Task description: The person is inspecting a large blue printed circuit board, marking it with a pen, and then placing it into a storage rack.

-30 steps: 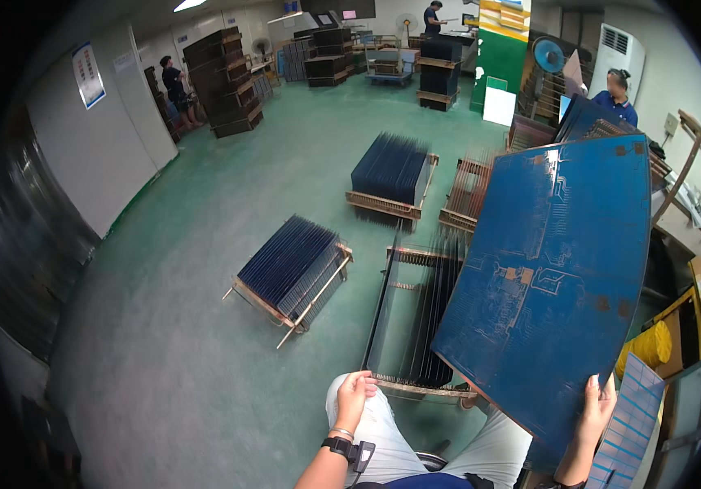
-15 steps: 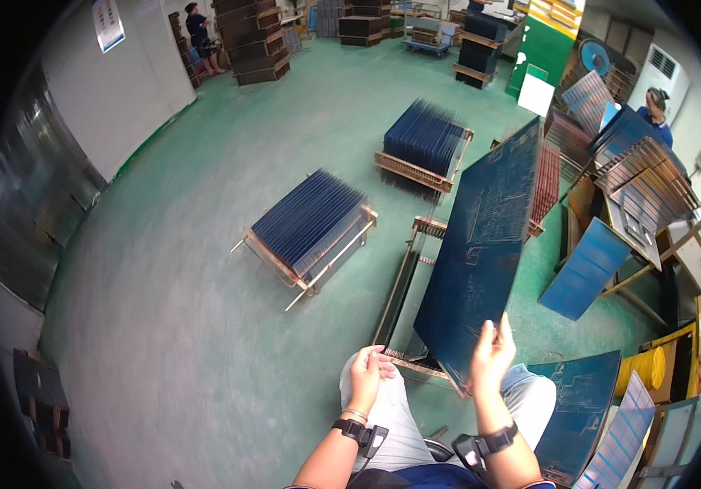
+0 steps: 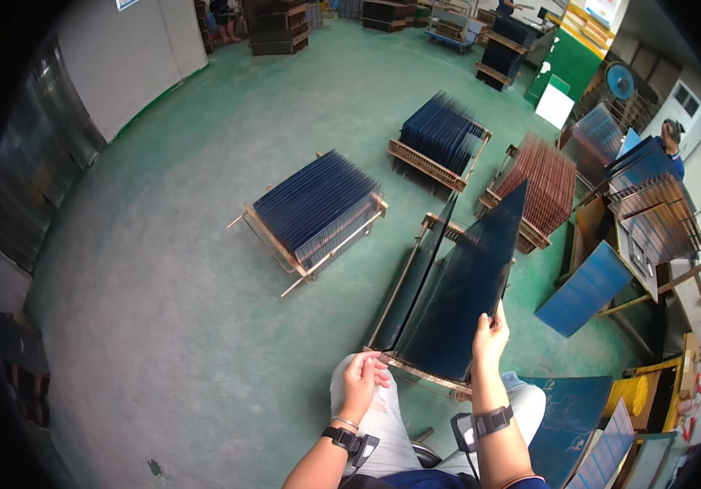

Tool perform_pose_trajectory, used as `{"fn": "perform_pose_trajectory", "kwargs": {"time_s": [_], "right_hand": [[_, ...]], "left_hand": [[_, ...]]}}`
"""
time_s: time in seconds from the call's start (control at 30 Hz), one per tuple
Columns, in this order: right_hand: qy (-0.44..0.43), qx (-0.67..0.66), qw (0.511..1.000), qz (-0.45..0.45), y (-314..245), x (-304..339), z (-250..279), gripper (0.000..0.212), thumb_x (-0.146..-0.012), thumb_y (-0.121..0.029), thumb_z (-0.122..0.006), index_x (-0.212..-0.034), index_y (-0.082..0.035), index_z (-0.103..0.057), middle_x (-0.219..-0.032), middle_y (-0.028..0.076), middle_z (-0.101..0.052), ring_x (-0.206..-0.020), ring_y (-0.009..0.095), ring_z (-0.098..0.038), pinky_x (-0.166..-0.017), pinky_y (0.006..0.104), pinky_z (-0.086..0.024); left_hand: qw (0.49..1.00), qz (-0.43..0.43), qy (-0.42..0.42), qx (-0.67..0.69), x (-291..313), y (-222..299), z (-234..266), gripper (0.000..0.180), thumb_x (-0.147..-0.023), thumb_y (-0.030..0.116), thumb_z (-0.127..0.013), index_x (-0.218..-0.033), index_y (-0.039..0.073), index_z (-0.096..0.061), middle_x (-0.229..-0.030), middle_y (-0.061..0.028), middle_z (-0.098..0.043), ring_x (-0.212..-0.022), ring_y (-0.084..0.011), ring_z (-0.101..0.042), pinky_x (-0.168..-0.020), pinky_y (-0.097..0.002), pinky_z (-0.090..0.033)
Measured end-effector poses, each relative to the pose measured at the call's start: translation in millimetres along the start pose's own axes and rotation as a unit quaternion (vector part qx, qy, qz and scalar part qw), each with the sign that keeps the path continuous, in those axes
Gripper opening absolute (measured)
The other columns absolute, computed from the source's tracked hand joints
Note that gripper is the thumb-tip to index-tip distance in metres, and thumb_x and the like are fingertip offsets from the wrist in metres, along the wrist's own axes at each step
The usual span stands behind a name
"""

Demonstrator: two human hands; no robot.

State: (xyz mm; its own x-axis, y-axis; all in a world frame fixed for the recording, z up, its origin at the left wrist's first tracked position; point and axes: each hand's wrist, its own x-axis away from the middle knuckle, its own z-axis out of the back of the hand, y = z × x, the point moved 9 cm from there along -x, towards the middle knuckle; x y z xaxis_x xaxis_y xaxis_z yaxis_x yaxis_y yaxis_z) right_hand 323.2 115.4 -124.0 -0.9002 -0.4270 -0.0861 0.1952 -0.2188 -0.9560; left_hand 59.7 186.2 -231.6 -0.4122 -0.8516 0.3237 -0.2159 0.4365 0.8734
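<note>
My right hand [image 3: 491, 338] grips the right edge of a dark blue circuit-board panel [image 3: 469, 281], its thumb and fingers closed on it. The panel stands tilted, its lower edge at a metal rack [image 3: 440, 380] in front of my knees. Another dark panel [image 3: 427, 273] stands at the rack's left side, seen nearly edge-on. My left hand [image 3: 366, 381] is by the rack's near left corner, over my left knee. Its fingers are loosely curled, and I see nothing in them.
Two racks full of dark blue panels [image 3: 318, 208] [image 3: 440, 134] stand on the green floor [image 3: 163, 269]. A rack of reddish panels [image 3: 540, 183] is beyond mine. At right are a leaning blue panel [image 3: 585, 287], yellow rolls [image 3: 626, 394] and a person [image 3: 670, 143].
The held panel has come down and leftward into the rack, and turned more edge-on. My right hand has stayed on its edge. The view has shifted slightly; my left hand has barely moved.
</note>
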Motion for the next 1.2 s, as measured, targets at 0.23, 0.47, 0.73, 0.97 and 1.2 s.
{"fn": "perform_pose_trajectory", "kwargs": {"time_s": [0.23,0.47,0.73,0.97,1.2], "right_hand": [[-0.063,0.185,0.980,0.027,63,-16,-68,0.047,-0.080,0.004,-0.045,-0.127,0.001,-0.040,-0.114,0.029,-0.050,-0.105,0.036,-0.052,-0.088,0.0364,-0.043],[-0.158,0.156,0.975,0.021,88,32,-115,0.044,-0.090,-0.017,-0.041,-0.131,0.000,-0.033,-0.123,0.025,-0.045,-0.113,0.038,-0.044,-0.095,0.0385,-0.036],[-0.174,0.228,0.953,-0.101,113,60,-138,0.040,-0.092,-0.024,-0.036,-0.126,-0.002,-0.039,-0.097,0.030,-0.057,-0.093,0.041,-0.056,-0.080,0.0438,-0.045],[-0.235,0.327,0.914,-0.045,123,31,-153,0.046,-0.080,-0.011,-0.049,-0.121,0.008,-0.040,-0.089,0.032,-0.058,-0.086,0.040,-0.060,-0.077,0.0424,-0.048],[-0.240,0.323,0.910,0.098,-30,19,-88,0.038,-0.078,-0.012,-0.051,-0.105,0.015,-0.049,-0.084,0.032,-0.058,-0.086,0.042,-0.058,-0.077,0.0423,-0.049]], "left_hand": [[1.000,0.007,-0.006,0.007,-2,-1,-4,0.022,-0.094,0.014,-0.038,-0.104,-0.001,-0.050,-0.080,-0.0129,-0.057,-0.059,-0.0155,-0.058,-0.050,-0.0264,-0.052],[1.000,-0.005,-0.024,-0.015,4,6,-13,0.022,-0.094,0.013,-0.038,-0.103,-0.002,-0.051,-0.080,-0.0131,-0.057,-0.060,-0.0152,-0.059,-0.051,-0.0257,-0.052],[0.999,-0.016,-0.027,-0.030,10,7,-7,0.021,-0.094,0.011,-0.038,-0.104,-0.003,-0.051,-0.080,-0.0129,-0.057,-0.061,-0.0152,-0.059,-0.052,-0.0253,-0.052],[0.999,-0.024,-0.029,-0.024,7,13,-12,0.021,-0.094,0.011,-0.038,-0.103,-0.003,-0.051,-0.080,-0.0129,-0.057,-0.061,-0.0145,-0.059,-0.052,-0.0249,-0.051],[0.999,-0.035,-0.027,-0.007,5,7,-4,0.021,-0.093,0.011,-0.039,-0.102,-0.002,-0.052,-0.080,-0.0120,-0.057,-0.060,-0.0139,-0.058,-0.051,-0.0247,-0.051]]}}
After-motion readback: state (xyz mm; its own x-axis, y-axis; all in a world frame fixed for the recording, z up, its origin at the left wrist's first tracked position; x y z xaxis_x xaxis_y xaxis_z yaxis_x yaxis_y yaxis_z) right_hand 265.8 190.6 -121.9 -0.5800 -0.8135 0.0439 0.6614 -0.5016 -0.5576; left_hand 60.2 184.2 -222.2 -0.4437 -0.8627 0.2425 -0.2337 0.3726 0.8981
